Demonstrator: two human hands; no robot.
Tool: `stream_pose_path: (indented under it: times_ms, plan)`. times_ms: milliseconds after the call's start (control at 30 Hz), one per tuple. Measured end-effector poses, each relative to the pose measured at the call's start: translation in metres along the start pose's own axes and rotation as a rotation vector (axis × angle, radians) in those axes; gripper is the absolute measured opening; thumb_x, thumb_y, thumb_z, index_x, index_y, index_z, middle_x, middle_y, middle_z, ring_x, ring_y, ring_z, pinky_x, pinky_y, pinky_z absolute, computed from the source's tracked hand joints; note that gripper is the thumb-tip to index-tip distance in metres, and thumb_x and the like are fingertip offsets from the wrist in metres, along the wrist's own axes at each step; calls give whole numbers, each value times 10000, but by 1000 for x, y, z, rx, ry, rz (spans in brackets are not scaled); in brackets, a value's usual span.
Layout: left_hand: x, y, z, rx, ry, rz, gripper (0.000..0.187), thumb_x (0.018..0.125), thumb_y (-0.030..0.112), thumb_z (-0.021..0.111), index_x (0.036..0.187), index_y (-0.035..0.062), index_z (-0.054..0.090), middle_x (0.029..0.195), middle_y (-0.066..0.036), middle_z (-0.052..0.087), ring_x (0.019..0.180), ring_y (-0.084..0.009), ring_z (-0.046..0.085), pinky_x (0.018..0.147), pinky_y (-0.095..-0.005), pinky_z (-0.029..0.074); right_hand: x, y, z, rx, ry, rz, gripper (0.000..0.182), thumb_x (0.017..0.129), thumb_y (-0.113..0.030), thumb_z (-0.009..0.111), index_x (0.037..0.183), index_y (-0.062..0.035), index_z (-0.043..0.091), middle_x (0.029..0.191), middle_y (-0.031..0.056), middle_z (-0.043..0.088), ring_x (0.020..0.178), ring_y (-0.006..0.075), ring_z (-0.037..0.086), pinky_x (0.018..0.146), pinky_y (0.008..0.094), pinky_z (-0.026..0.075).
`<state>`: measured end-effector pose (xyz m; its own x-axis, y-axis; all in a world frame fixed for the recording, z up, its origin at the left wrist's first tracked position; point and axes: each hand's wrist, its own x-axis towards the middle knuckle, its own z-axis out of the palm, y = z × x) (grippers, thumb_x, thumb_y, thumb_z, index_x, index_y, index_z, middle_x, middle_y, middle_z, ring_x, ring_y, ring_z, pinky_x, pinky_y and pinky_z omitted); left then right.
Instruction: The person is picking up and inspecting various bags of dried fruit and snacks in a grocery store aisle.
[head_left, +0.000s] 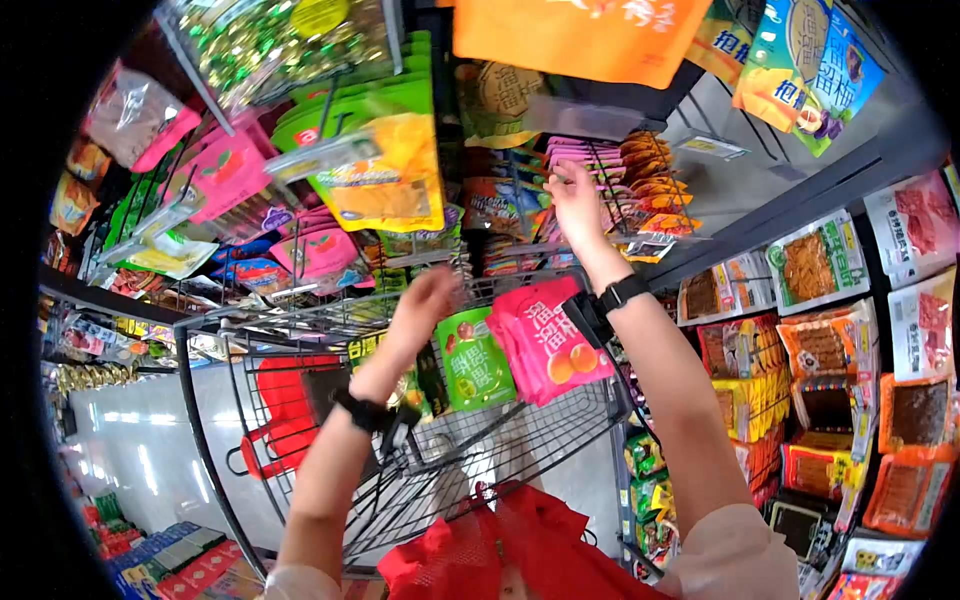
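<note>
My right hand (580, 200) is raised in front of the hanging purple packets (615, 190), its fingers bent and slightly apart with nothing visible in them. Lower and further left, my left hand (430, 300) is smeared by motion over the shopping cart's back rim; its fingers do not show clearly. Below the hands, the wire cart (400, 500) holds a green snack bag (475, 360) and, overlapping it, pink bags with orange fruit printed on them (550, 340). Dark devices are strapped to both wrists.
A yellow bag (390, 175) and green bags hang on hooks at upper left. An orange pack (580, 35) juts out overhead. Packaged snacks fill the right-hand rack (820, 350). Something red (285, 410) sits at the cart's left. Boxes (185, 560) are stacked at lower left.
</note>
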<state>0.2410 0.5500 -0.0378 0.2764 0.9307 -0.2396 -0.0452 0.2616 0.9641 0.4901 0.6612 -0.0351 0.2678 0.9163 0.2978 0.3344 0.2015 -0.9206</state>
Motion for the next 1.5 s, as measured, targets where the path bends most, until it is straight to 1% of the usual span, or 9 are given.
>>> stream_pose_path:
  times_ms: [100, 233, 267, 667, 733, 900, 1100, 1267, 1500]
  plan:
    - [108, 45, 46, 212, 129, 353, 414, 841, 169, 504, 1184, 0, 346, 1084, -113, 505, 939, -182, 503, 799, -270, 404, 27, 10, -31, -44, -52, -25, 271, 819, -95, 508, 1058, 17, 448, 982, 91, 535, 782, 162, 576, 629, 250, 447]
    - [206, 93, 81, 362, 565, 453, 472, 816, 173, 530, 1203, 6, 317, 1078, -124, 489, 956, -204, 472, 830, -292, 383, 23, 13, -97, -157, -291, 50, 279, 837, -166, 522, 1043, 7, 446, 990, 85, 534, 814, 147, 566, 651, 250, 440]
    - [223, 100, 81, 375, 611, 461, 468, 818, 174, 527, 1205, 12, 320, 1089, -122, 483, 970, -206, 464, 838, -297, 376, 16, 1, -115, 99, -360, 121, 285, 850, -172, 505, 1070, -1, 443, 1000, 81, 535, 828, 138, 562, 659, 256, 437]
    - [271, 76, 87, 405, 429, 882, 428, 839, 194, 493, 1229, 82, 358, 1226, -97, 406, 1137, -230, 366, 936, -356, 300, 42, 29, -200, 151, -301, 187, 358, 838, -191, 522, 1121, 9, 432, 986, 120, 565, 868, 195, 570, 736, 279, 450]
    - [193, 130, 153, -760, 306, 537, 395, 867, 139, 403, 1254, 111, 331, 1312, -108, 314, 1207, -255, 298, 991, -374, 244, 48, 34, -193, 196, -268, 158, 377, 841, -214, 519, 1130, 9, 427, 1014, 127, 551, 903, 199, 554, 759, 283, 438]
    - [113, 147, 188, -553, 427, 496, 271, 858, 121, 416, 1119, 49, 426, 1047, -56, 509, 952, -187, 504, 802, -331, 429, 44, -15, -187, 256, -290, 142, 496, 821, -303, 544, 1171, 12, 389, 1080, 146, 504, 1004, 185, 481, 821, 277, 390]
    - [39, 133, 195, -621, 419, 470, 215, 891, 169, 408, 1070, 61, 459, 1026, -50, 540, 927, -136, 516, 813, -280, 412, 3, -64, -206, 377, -521, 88, 380, 778, -252, 614, 1040, 6, 517, 901, 30, 585, 769, 79, 531, 660, 232, 437]
    - [-24, 110, 191, -528, 338, 365, 224, 890, 149, 405, 1080, 42, 456, 1027, -47, 540, 936, -124, 505, 827, -269, 394, -60, -54, -221, 249, -845, 309, 261, 751, -166, 645, 926, 15, 574, 818, 12, 600, 706, 58, 520, 621, 224, 445]
    - [-110, 70, 182, -588, 250, 65, 217, 901, 190, 393, 1048, 52, 472, 1009, -37, 552, 896, -108, 523, 782, -248, 417, -171, -116, -189, 561, -641, 406, 385, 695, -79, 674, 1038, 6, 520, 972, 38, 582, 890, 120, 521, 813, 266, 404]
